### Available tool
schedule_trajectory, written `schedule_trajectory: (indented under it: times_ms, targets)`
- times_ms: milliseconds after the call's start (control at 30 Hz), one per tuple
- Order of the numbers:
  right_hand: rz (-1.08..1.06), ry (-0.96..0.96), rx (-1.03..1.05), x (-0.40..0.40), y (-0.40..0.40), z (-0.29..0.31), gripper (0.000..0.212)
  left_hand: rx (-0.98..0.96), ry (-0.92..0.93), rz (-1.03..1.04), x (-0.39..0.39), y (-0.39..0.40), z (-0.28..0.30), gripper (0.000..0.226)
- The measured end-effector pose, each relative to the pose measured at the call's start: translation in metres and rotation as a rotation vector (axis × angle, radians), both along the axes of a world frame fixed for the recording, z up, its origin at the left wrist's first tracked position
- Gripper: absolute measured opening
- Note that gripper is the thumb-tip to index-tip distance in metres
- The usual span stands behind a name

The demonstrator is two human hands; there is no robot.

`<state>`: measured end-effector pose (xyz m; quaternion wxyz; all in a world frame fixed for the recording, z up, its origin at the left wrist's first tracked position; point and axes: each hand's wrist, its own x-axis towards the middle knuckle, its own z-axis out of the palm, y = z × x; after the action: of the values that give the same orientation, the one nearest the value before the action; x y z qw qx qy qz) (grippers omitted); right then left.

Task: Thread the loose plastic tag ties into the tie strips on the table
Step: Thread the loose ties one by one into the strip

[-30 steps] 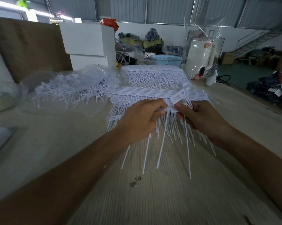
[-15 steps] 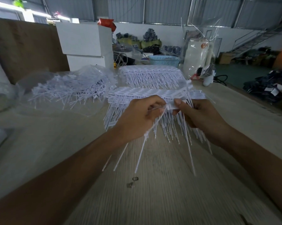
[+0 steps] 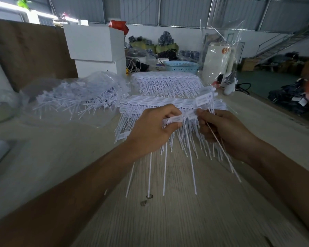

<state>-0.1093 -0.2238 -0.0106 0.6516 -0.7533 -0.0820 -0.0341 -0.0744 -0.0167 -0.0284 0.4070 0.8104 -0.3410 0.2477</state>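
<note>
The left hand (image 3: 151,130) has its fingers (image 3: 169,116) curled around a strip (image 3: 174,119) of ties, tails hanging down. The right hand (image 3: 225,130) pinches a loose tie (image 3: 219,142) beside it. Beneath lie more strips (image 3: 155,102) on the surface (image 3: 168,220); a bag (image 3: 75,97) of loose ties sits left.

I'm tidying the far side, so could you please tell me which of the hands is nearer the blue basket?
Right. The right hand sits below the blue basket, slightly to its right, pinching tag ties; the left hand lies further left, gripping a tie strip.
</note>
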Motion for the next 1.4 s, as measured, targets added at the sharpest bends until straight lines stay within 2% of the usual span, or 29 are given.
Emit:
schedule_trajectory:
  times_ms: [67,167,333,433,533,667,700,767,833,933,1133,1200,1400]
  targets:
    - [0.030,-0.004,-0.003,0.000,0.001,-0.001,0.042,-0.001,0.004,-0.010,0.000,0.000,0.000,0.016]
    - [0.039,-0.050,-0.119,-0.002,0.003,0.000,0.041,0.042,0.016,-0.027,0.001,0.002,-0.001,0.017]
    - [0.062,-0.153,-0.405,-0.007,0.007,-0.003,0.039,0.295,0.028,-0.111,0.001,0.003,-0.006,0.022]
    - [0.084,-0.173,-0.468,-0.008,0.008,-0.002,0.040,0.395,-0.005,-0.115,-0.001,-0.001,-0.010,0.020]
    - [0.010,-0.178,-0.413,-0.005,0.005,0.000,0.038,0.313,0.017,-0.072,0.001,-0.002,-0.010,0.021]
    - [-0.040,-0.178,-0.345,-0.003,0.004,0.000,0.024,0.142,0.043,-0.041,0.001,-0.001,-0.006,0.022]
    - [-0.029,-0.150,-0.342,-0.003,0.005,0.000,0.024,0.105,0.039,-0.037,-0.001,-0.001,-0.005,0.023]
    - [0.024,-0.037,-0.297,-0.004,0.007,-0.003,0.037,0.065,0.018,-0.025,-0.003,-0.002,-0.004,0.024]
    - [0.071,0.073,-0.220,-0.005,0.008,-0.002,0.049,0.057,-0.004,-0.007,-0.004,-0.003,-0.005,0.023]
    - [0.117,0.120,-0.140,-0.005,0.010,0.000,0.046,0.073,-0.033,-0.004,-0.003,-0.003,-0.005,0.020]
    - [0.098,0.118,-0.141,-0.007,0.011,-0.004,0.041,0.082,-0.027,-0.054,-0.005,-0.004,-0.004,0.013]
    - [0.057,0.118,-0.121,-0.005,0.011,-0.003,0.032,0.069,-0.027,-0.086,-0.004,-0.003,-0.002,0.012]
    - [-0.055,0.105,-0.016,0.001,0.005,-0.003,0.032,0.215,0.028,0.024,0.003,0.004,-0.005,0.034]
